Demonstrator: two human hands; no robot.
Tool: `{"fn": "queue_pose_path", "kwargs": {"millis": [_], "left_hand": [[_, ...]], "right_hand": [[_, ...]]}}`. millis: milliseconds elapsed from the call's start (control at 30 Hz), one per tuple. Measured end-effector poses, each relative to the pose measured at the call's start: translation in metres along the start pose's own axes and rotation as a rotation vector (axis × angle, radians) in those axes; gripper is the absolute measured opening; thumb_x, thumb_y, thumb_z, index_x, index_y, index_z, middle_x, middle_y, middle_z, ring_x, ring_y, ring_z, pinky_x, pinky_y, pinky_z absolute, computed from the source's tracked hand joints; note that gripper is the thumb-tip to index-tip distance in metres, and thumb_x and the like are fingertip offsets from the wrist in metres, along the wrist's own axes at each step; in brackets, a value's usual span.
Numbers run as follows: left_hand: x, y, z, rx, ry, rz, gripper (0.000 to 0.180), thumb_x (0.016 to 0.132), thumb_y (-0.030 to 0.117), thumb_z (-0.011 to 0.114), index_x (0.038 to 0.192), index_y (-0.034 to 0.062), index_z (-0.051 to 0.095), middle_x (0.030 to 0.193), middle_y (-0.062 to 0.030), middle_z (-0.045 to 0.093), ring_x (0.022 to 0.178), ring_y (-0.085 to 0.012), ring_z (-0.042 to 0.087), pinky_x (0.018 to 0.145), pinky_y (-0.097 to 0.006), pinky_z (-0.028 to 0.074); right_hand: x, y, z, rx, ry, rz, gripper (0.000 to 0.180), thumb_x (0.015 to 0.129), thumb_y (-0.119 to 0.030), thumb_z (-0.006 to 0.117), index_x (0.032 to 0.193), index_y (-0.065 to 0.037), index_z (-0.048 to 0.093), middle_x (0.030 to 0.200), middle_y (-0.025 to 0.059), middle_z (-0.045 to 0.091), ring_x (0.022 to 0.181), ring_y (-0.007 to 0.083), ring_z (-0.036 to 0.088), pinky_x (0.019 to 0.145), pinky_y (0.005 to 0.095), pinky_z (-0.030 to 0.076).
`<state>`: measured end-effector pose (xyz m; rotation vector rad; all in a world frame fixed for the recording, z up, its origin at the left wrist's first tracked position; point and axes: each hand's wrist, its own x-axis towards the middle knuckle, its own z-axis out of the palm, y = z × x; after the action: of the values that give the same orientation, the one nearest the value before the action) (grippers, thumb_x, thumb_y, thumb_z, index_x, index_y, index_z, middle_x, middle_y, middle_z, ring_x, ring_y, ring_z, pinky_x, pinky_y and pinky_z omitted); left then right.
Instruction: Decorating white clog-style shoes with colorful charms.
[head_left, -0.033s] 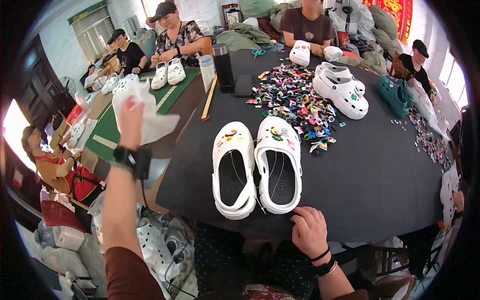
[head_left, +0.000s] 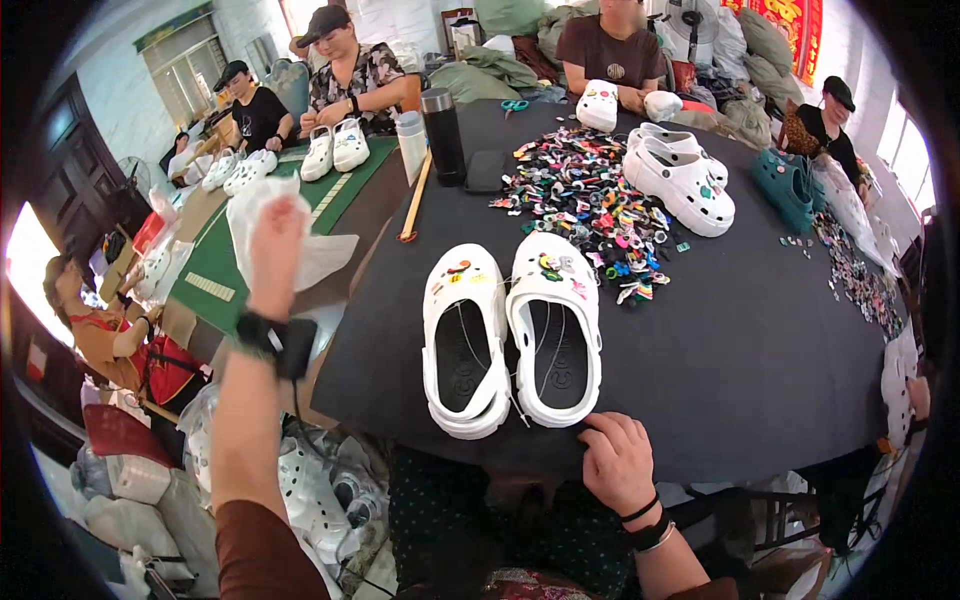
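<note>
A thin white translucent sheet (head_left: 325, 258) hangs crumpled about my left hand (head_left: 278, 232). That hand is raised over the left side, fingers closed on the sheet and partly hidden by it. My right hand (head_left: 620, 458) rests at the table's front edge, fingers loosely bent and lying on the surface, empty. Its fingertips lie just by the heel of a white clog (head_left: 590, 385). Beside this one stands its mate, another white clog (head_left: 433, 365). Both carry colourful charms on their toes, and a thin pale cord runs through them.
Loose colourful charms (head_left: 590, 200) are heaped mid-table, beside more white clogs (head_left: 690, 190). A black bottle (head_left: 443, 135), a dark case (head_left: 486, 171) and a yellow stick (head_left: 416, 200) stand or lie left of them. Teal clogs (head_left: 783, 190) sit far right. Several people work around the tables.
My left hand has shifted slightly right with the sheet, uncovering more of the white clogs behind it. My right hand stays in place.
</note>
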<state>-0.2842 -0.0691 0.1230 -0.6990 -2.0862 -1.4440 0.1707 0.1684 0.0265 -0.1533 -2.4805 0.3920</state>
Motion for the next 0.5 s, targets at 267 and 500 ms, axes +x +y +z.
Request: {"fn": "queue_pose_path", "kwargs": {"millis": [267,500], "left_hand": [[-0.145,0.187,0.029,0.075,-0.702,-0.005,0.021,0.091,0.016,0.067,0.102,-0.0025,0.066,0.088,-0.0141,0.07,0.076,-0.0176,0.068,0.069,-0.028,0.053],[-0.145,0.188,0.062,0.149,-0.874,-0.05,0.046,0.09,0.04,0.068,0.092,-0.0059,0.066,0.077,-0.0167,0.067,0.066,-0.0239,0.064,0.064,-0.034,0.051]], "right_hand": [[-0.003,0.007,0.0,0.0,-0.019,-0.023,0.02,0.072,-0.002,0.065,0.092,-0.004,0.063,0.109,0.0095,0.064,0.103,0.027,0.061,0.086,0.0388,0.047],[-0.006,0.004,0.002,0.013,0.05,-0.004,0.021,0.068,0.001,0.064,0.088,-0.005,0.063,0.104,0.0074,0.065,0.1,0.0273,0.061,0.084,0.039,0.048]]}}
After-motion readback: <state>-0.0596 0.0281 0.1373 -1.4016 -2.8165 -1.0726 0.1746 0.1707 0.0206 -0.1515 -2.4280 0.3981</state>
